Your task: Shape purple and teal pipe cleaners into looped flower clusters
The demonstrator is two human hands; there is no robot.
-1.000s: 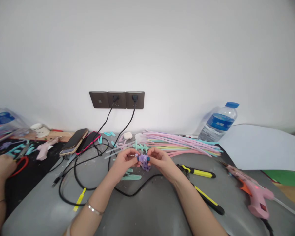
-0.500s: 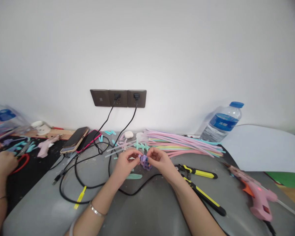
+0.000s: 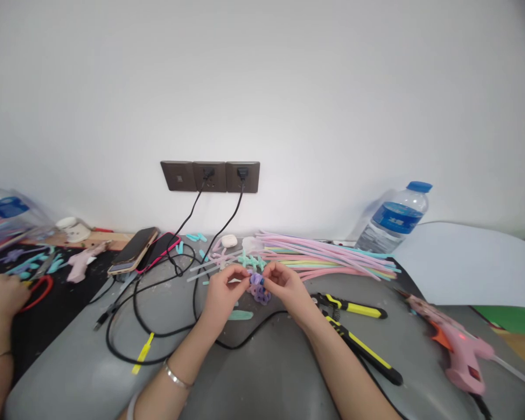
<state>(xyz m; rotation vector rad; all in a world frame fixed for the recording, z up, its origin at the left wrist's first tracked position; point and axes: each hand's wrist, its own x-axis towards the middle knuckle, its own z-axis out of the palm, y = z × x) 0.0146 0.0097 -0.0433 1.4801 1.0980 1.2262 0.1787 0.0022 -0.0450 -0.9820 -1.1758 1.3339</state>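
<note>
Between my fingertips is a small purple piece of looped pipe cleaner [image 3: 261, 293], its lower loops hanging below my fingers. My left hand [image 3: 228, 287] pinches its left side with thumb and forefinger. From the other side, my right hand [image 3: 285, 284] pinches its upper right, where a small dark blue bit shows. The fingertips hide part of the piece. Just behind lie mint-green star-like pipe-cleaner shapes [image 3: 252, 261]. A flat green strip [image 3: 240, 315] rests on the table below my left hand.
Long pastel pipe cleaners [image 3: 328, 254] lie at the back. Yellow-black wire strippers [image 3: 361, 344] and a pink glue gun [image 3: 459, 350] are on the right, near a water bottle [image 3: 396, 216]. Black cables [image 3: 135, 309] loop left, by two phones [image 3: 133, 251]. A co-worker's hand [image 3: 2, 294] is near red-handled scissors [image 3: 41, 291].
My hands stay almost in place; the purple piece has turned slightly between my fingers, and more of its loops show. At far left, the co-worker's hand has shifted slightly.
</note>
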